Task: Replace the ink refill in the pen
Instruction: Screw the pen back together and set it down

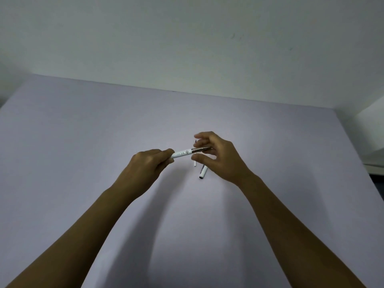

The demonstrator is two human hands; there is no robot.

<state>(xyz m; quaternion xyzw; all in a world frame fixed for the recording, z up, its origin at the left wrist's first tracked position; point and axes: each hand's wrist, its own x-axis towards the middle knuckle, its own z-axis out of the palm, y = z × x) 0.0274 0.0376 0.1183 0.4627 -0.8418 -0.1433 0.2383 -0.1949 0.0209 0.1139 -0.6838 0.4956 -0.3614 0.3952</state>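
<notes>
My left hand (149, 165) grips the rear end of a white pen (182, 153), held level above the table. The pen's metallic grip section (200, 150) points right into my right hand (218, 156), whose thumb and fingers curl around it; whether they touch it is unclear. A thin refill lies on the table behind my right hand, with its dark tip (195, 140) and white end (195, 164) showing past the fingers. The white pen cap (203, 172) with a dark clip lies on the table just below my right hand.
The table (83, 142) has a pale lilac top that runs to a white wall at the back. Its right edge drops off near a pale object (372, 125) at the far right.
</notes>
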